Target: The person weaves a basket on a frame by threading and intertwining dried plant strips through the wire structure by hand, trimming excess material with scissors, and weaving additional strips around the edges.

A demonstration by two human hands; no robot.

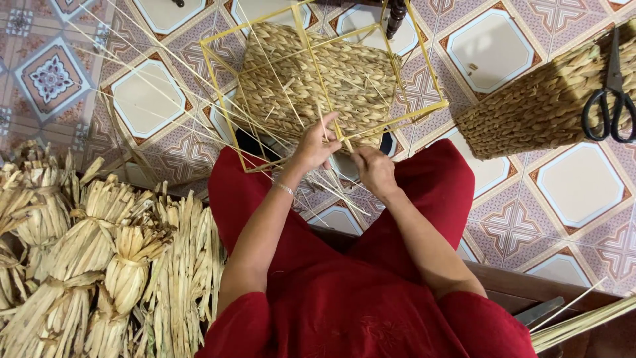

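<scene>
My left hand (317,142) and right hand (373,169) pinch thin straw strands (331,182) at the near edge of a yellow wire frame (321,83) with woven matting, over patterned floor tiles (576,182). Dried leaf bundles (99,258) lie left, scissors (611,99) far right.

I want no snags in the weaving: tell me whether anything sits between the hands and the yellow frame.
Nothing visible does. Both the left hand and the right hand are already at the frame's near edge, working thin straw strands against the woven panel.
</scene>
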